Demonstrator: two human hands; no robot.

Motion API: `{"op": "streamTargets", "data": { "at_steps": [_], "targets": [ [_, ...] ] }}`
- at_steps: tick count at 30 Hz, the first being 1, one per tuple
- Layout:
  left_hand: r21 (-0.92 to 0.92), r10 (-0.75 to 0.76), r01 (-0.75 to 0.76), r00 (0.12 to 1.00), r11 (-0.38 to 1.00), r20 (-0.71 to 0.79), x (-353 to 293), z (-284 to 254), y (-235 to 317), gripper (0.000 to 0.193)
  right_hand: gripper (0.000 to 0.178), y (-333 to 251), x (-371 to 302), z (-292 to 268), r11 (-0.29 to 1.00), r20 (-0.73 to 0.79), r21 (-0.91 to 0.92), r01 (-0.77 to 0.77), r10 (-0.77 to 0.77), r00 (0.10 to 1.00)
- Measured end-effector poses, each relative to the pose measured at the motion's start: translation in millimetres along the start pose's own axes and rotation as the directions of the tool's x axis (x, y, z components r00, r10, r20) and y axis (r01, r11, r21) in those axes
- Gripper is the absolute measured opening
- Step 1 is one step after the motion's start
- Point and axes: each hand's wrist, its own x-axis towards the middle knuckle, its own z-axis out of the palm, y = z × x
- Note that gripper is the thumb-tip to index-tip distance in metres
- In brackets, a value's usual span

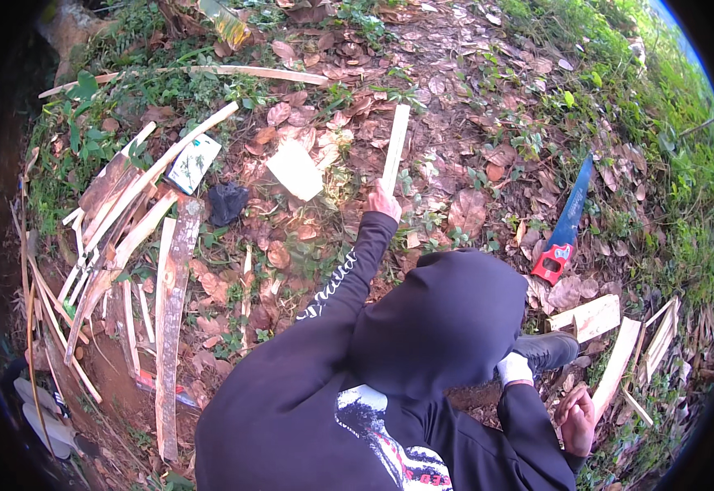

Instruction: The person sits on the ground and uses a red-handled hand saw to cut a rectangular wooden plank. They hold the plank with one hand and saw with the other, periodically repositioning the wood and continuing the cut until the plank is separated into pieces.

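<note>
My left hand (pixel 383 203), at the end of a black sleeve with white lettering, is closed around the lower end of a pale, narrow wooden stick (pixel 396 147), which points away from me. Low on the right, my right hand (pixel 578 419) has its fingers curled. It lies against the near end of a pale wooden strip (pixel 617 368); whether it grips anything is hidden. Between the arms, rounded dark cloth (pixel 443 319) covers the ground beneath. A dark shoe (pixel 549 352) with a white sock shows to its right.
A handsaw (pixel 565 221) with a red handle lies on leaves to the right, above a pale wood block (pixel 598 317). Leftward are piled wooden strips (pixel 140 233), a flat shiny rectangle (pixel 194 164), a black crumpled thing (pixel 227 203) and a bright pale slab (pixel 295 169).
</note>
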Motion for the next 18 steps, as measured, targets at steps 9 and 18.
{"op": "streamTargets", "data": {
  "at_steps": [9, 18],
  "targets": [
    [-0.143, 0.127, -0.108, 0.982, 0.984, 0.136, -1.9, -5.8, 106.1, 0.063, 0.031, -2.1, 12.4, -5.9, 1.0, -0.032, 0.006, -0.004, 0.004, 0.999],
    [0.103, 0.226, -0.256, 0.945, 0.961, 0.237, -14.4, 97.2, 75.0, 0.067, 0.035, -0.1, -3.5, -23.2, 0.999, -0.03, 0.004, 0.038, -0.038, 0.999]
  ]
}}
